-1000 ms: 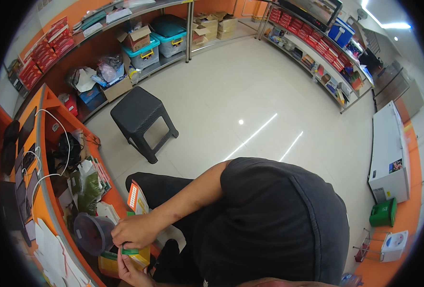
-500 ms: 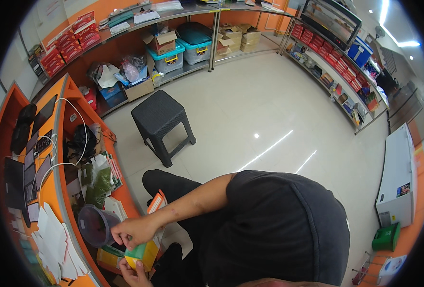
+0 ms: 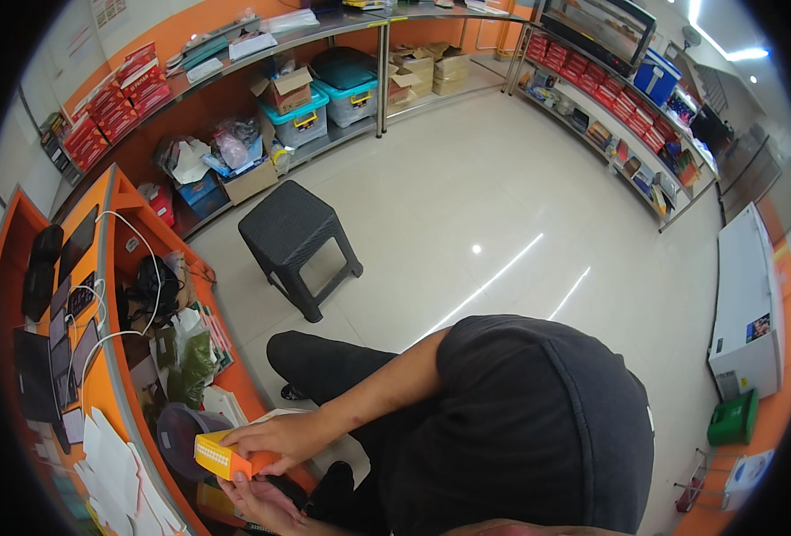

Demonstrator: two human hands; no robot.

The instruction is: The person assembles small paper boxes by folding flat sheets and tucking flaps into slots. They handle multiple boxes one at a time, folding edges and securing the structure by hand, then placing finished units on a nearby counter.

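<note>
Gripping the yellow-and-orange box (image 3: 216,456) at lower left with your right hand (image 3: 284,438) and left hand (image 3: 259,502), you point its yellow end leftward, long axis slanting down rightward, orange end partly hidden by your grip, the round tub (image 3: 175,431) beyond partly covered.

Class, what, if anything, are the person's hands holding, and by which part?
A yellow-and-orange box: the right hand holds it at its upper edge, the left hand at its lower, orange edge.
</note>
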